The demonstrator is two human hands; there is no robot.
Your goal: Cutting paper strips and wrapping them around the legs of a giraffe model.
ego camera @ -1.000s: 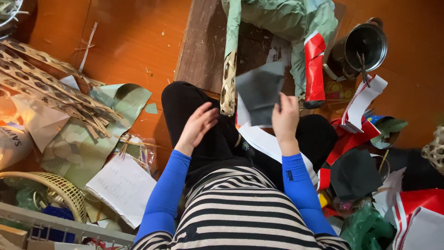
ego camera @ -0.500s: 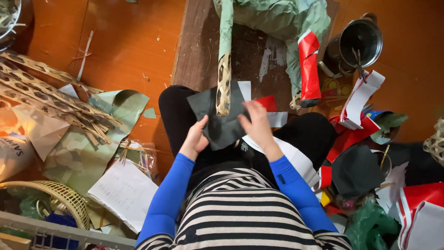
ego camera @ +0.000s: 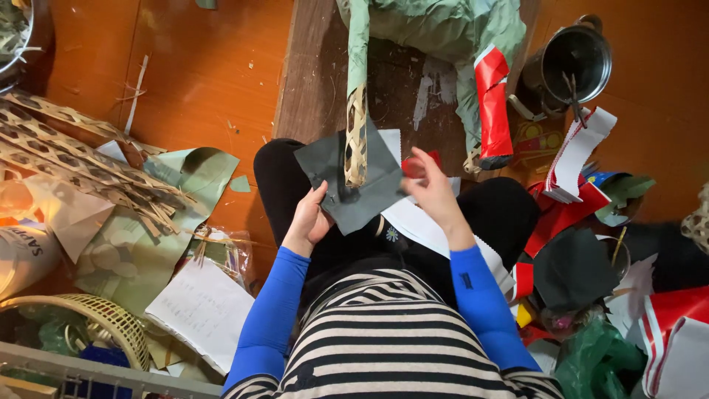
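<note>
Your left hand point(ego camera: 309, 220) pinches the dark grey sheet's point(ego camera: 373, 188) lower left edge at frame centre. Your right hand point(ego camera: 432, 193) grips its right edge, fingers curled.

The floor point(ego camera: 199, 66) was orange-brown and littered with scraps. A dark wooden board point(ego camera: 325, 81) lay on it ahead of the knees, smeared with white, with a crumpled green sheet point(ego camera: 436, 26) at its far end. A steel pot point(ego camera: 572, 63) stood on the floor right of the board. At the left lay woven lattice strips point(ego camera: 66, 155), a pale green sheet point(ego camera: 159, 222) punched with round holes, a white page point(ego camera: 203, 310) and a clear plastic bag point(ego camera: 225, 247); a wicker basket point(ego camera: 111, 325) stood near the lower left corner. At the right, red, white and dark paper pieces point(ego camera: 576, 185) lay heaped together, with green plastic point(ego camera: 598, 362) at the lower edge.
</note>
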